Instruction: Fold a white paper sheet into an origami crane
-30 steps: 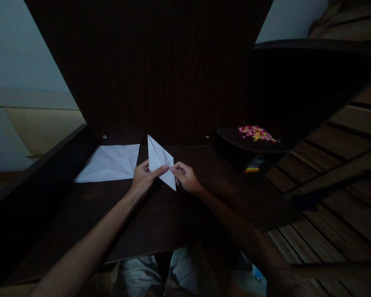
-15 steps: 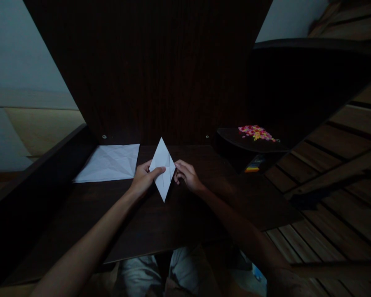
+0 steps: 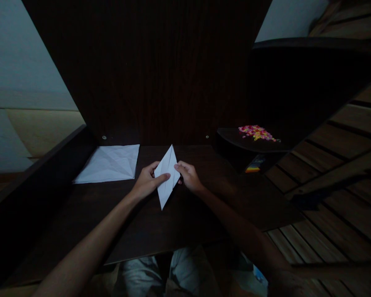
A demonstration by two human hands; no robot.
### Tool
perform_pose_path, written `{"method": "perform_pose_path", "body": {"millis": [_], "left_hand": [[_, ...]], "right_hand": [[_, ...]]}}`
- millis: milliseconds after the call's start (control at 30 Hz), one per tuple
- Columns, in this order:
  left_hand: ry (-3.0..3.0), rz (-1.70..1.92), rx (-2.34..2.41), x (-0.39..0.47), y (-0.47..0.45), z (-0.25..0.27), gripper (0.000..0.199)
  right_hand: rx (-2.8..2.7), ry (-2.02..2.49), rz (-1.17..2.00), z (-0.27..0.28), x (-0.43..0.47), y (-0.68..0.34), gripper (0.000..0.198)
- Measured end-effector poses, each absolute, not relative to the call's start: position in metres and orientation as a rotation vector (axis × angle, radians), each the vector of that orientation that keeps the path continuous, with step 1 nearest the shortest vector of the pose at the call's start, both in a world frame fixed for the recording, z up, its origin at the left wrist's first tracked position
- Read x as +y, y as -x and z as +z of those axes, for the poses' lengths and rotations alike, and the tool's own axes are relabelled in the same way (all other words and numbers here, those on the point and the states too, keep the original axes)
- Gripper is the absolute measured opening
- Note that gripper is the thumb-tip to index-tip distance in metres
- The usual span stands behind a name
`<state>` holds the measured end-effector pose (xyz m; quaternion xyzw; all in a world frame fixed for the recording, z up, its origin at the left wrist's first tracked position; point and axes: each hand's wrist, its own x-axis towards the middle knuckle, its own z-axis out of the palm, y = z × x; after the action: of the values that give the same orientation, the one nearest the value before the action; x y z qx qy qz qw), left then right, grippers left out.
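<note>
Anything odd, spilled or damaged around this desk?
Mildly: small colourful pieces lie loose on the low corner shelf, trailing off rightward; spilled or just left there, can't tell. The white paper at left looks creased. Nothing odd about the folded paper held in both hands.

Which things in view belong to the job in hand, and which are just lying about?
Job: folded white paper; left hand and right hand, holding it.

Lying about: creased white paper, possibly spare; small multicoloured pieces on the shelf; yellow-striped item beneath.
</note>
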<state>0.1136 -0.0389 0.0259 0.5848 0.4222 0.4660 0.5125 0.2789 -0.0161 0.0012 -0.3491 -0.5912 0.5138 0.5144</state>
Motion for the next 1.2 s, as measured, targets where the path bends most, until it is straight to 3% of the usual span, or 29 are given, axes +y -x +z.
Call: {"method": "perform_pose_path", "body": {"millis": [167,400,500,1200], "left_hand": [[-1.41,1.45,0.934,-0.034,-0.117,0.02,0.061],[-1.699,1.554,1.088,-0.032,-0.113,0.014,0.019],[-1.835,1.561,1.171,-0.035,-0.114,0.017,0.012],[-2.13,1.639,1.368,-0.05,-0.124,0.023,0.019]], "right_hand": [[-1.423,0.801,1.271,0.004,-0.018,-0.279,0.029],[-1.386,0.659,1.382,0.009,-0.022,-0.279,0.031],[-1.363,0.671,1.359,0.01,-0.021,-0.279,0.032],[-1.238,0.685,1.363,0.007,-0.015,-0.28,0.031]]}}
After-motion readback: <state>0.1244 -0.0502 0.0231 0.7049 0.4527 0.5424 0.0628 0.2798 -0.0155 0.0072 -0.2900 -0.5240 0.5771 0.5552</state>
